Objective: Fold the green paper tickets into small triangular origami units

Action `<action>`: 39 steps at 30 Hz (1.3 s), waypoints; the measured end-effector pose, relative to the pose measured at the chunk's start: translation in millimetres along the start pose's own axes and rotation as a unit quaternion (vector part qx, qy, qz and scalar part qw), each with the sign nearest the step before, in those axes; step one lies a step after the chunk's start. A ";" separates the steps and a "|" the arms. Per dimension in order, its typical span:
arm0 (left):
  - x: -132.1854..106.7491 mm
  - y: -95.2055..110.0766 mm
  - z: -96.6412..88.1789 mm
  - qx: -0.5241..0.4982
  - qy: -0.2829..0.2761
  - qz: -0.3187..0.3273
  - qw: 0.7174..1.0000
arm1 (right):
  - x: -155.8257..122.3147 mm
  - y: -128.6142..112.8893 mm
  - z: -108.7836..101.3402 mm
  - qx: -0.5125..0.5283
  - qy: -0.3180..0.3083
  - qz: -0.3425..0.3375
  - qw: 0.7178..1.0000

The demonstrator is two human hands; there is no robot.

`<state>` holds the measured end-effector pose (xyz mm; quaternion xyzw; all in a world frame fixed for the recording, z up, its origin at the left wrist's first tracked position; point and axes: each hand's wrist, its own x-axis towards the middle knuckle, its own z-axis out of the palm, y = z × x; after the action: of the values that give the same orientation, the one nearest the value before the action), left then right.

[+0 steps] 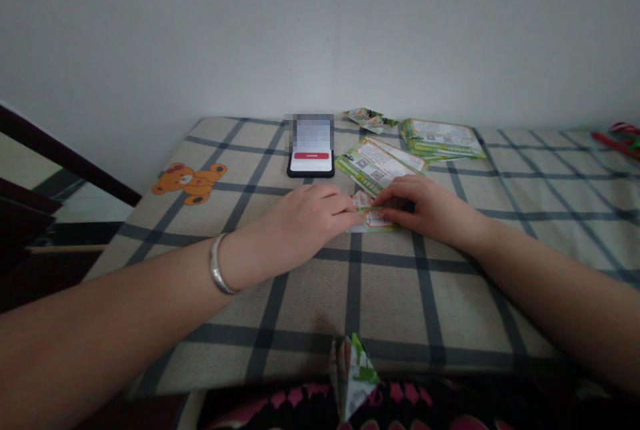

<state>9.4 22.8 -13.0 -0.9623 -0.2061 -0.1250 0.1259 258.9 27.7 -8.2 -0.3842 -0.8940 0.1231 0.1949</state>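
Observation:
Both my hands rest on a small folded printed paper lying on the checked tablecloth. My left hand, with a silver bracelet on its wrist, presses the paper's left side with curled fingers. My right hand pinches and presses its right side, fingers closed together. Most of the paper is hidden under the fingers.
A phone with a lit screen lies beyond my hands. Green printed leaflets and a stack of them lie behind to the right, with a crumpled piece. A folded paper shape stands at the near edge. Red items lie far right.

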 end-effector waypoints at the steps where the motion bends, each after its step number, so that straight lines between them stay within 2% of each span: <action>1: -0.1 0.0 -0.2 -0.001 -0.001 0.002 1.000 | -0.1 0.3 -0.1 0.004 0.000 0.000 1.000; 10: -1.4 -0.3 -1.5 -0.019 -0.012 0.010 1.000 | -1.0 -0.9 -2.6 0.028 -0.013 0.039 0.999; 15: -0.3 0.8 -2.1 -0.022 -0.012 0.008 1.000 | -3.2 4.7 -5.9 0.011 -0.012 0.032 0.999; 17: 0.4 1.7 -2.5 -0.023 -0.014 0.005 1.000 | -3.9 4.9 -6.9 -0.004 -0.009 0.014 1.000; 20: 0.8 2.5 -2.5 -0.023 -0.015 0.005 1.000 | -5.0 0.2 -6.9 -0.061 0.013 -0.047 0.997; 23: 0.8 2.6 -1.9 -0.019 -0.012 0.005 1.000 | -6.0 -8.4 -4.8 -0.140 0.032 -0.113 0.983; 25: 0.8 2.2 -1.4 -0.015 -0.013 0.006 1.000 | -6.4 -13.9 -2.5 -0.164 0.019 -0.147 0.975; 29: 0.5 1.9 -0.2 -0.010 -0.013 0.007 1.000 | -6.5 -20.8 0.3 -0.192 0.029 -0.161 0.968; 39: -0.6 1.7 -1.5 0.013 -0.007 0.021 1.000 | -2.3 -23.8 -2.7 -0.236 -0.004 -0.179 0.955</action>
<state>9.3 20.7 -12.1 -0.9656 -0.1880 -0.1123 0.1399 246.4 10.1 2.4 -0.2526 -0.9524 -0.1269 0.1140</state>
